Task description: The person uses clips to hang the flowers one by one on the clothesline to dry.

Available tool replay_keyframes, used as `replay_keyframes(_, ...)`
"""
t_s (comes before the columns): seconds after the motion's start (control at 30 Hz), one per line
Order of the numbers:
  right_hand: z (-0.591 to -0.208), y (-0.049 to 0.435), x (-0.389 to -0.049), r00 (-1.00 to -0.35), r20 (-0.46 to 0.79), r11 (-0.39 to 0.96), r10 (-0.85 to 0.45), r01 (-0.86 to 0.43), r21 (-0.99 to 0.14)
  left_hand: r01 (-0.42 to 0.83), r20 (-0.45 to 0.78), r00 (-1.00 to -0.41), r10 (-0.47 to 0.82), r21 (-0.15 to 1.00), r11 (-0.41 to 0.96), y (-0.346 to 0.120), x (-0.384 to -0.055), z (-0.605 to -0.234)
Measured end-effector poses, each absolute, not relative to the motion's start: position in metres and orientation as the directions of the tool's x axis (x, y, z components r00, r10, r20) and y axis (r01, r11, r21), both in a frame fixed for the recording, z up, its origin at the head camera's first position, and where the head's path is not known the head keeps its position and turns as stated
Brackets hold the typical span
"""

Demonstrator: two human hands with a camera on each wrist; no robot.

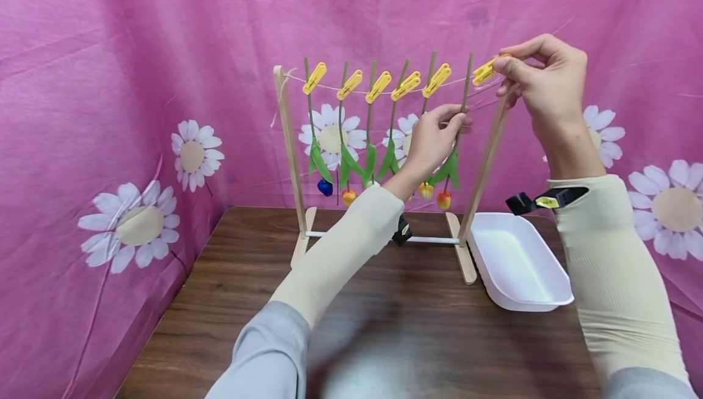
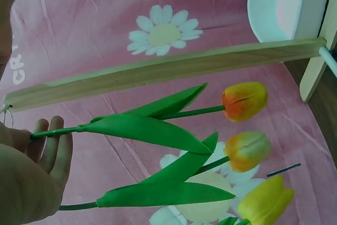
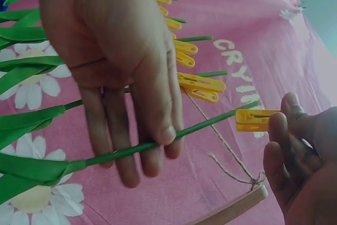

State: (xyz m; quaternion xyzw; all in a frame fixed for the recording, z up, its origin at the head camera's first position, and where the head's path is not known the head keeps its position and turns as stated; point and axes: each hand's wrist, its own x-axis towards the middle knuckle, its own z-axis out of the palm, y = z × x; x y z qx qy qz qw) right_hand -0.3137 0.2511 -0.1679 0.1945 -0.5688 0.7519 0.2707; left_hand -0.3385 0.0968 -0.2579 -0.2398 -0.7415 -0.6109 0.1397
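Note:
My left hand [image 1: 437,138] pinches the green stem of an artificial tulip [image 1: 444,199], whose orange-yellow bloom hangs downward. In the right wrist view, the thumb presses that stem [image 3: 210,125] against the fingers, beside the string. My right hand [image 1: 555,75] holds a yellow clothespin [image 1: 486,71] between thumb and fingers, just right of the stem's upper end. Several other tulips hang head down from the string [image 1: 458,82], each under a yellow clothespin [image 1: 436,80]. A blue tulip [image 1: 325,188] hangs at the far left. My left forearm hides some blooms in the head view.
A wooden frame with two posts [image 1: 290,149] carries the string and stands on the brown table [image 1: 230,301]. To its right sits a white plastic tub [image 1: 522,258]. Pink cloth [image 1: 165,33] with printed daisies hangs behind and at the sides.

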Motion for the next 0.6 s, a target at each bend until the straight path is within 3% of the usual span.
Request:
replay_keyframes(0.27,-0.156,0.245,-0.329,-0.822,0.542,-0.165,0.174,-0.567,-0.807,0.461,0.454,-0.887,0.088,0.86,0.219,0.101,-0.346,-0.25)
replay_keyframes(0.6,-0.157,0.243,-0.339,-0.876,0.46,-0.116,0.143,-0.476,-0.872,0.435,0.432,-0.899,0.068,0.867,0.242,0.104,-0.345,-0.244)
